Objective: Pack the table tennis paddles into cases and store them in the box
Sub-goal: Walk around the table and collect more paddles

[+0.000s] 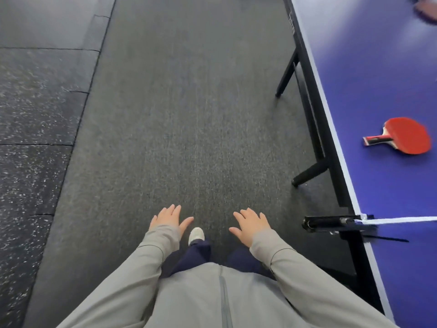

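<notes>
The person stands on a wide strip of dark grey carpet floor point(184, 114), and this strip runs free from the feet up to 12 o'clock. At 9 o'clock the carpet ends at a stepped edge, where black rubber mats with white speckles point(30, 129) begin. At 3 o'clock runs the long side edge of a blue table tennis table with a white border line point(383, 74); its black metal legs point(309, 172) stand out onto the carpet under this edge. The left hand point(168, 218) and the right hand point(251, 224) hang in front of the body at 6 o'clock, both with the palm down and the fingers spread wide, and both hold nothing. They are apart from each other, and a white shoe point(196, 235) shows between them on the carpet. The red round table tennis paddle with a red and black handle point(402, 136) lies flat on the blue top at 3 o'clock, near the white border, with the handle pointing to the edge. A black net clamp point(331, 223) grips the table edge at 4 o'clock, just beside the right hand's side, and the white net band point(402, 220) goes from it across the top. At 1 o'clock, in the far corner, a blurred reddish thing point(425, 10) lies on the table; I cannot tell what it is.
</notes>
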A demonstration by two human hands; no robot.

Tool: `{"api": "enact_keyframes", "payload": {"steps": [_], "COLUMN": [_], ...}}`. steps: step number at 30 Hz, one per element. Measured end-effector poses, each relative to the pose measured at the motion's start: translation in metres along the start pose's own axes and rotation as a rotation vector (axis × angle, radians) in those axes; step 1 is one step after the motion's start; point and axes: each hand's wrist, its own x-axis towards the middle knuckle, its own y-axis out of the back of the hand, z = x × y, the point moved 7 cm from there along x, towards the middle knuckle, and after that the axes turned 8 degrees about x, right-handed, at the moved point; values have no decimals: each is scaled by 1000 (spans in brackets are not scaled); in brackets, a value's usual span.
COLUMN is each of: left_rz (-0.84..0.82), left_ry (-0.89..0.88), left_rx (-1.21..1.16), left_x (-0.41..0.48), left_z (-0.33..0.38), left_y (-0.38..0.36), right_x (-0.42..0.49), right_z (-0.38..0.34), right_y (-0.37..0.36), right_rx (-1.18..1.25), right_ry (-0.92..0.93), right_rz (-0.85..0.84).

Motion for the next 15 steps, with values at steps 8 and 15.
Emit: {"api": "enact_keyframes", "payload": {"steps": [8,15], "left_rz": [-87,-49], "left_ry": [-103,-202], "left_rx": [65,212], "left_x": [73,158], "left_z": [16,83], "left_y": [66,145], "right_x": [64,130], "right_z": [7,59], "right_y": [74,133], "right_rx": [102,146], "right_ry": [-114,-183], "right_rz": [12,-9]}}
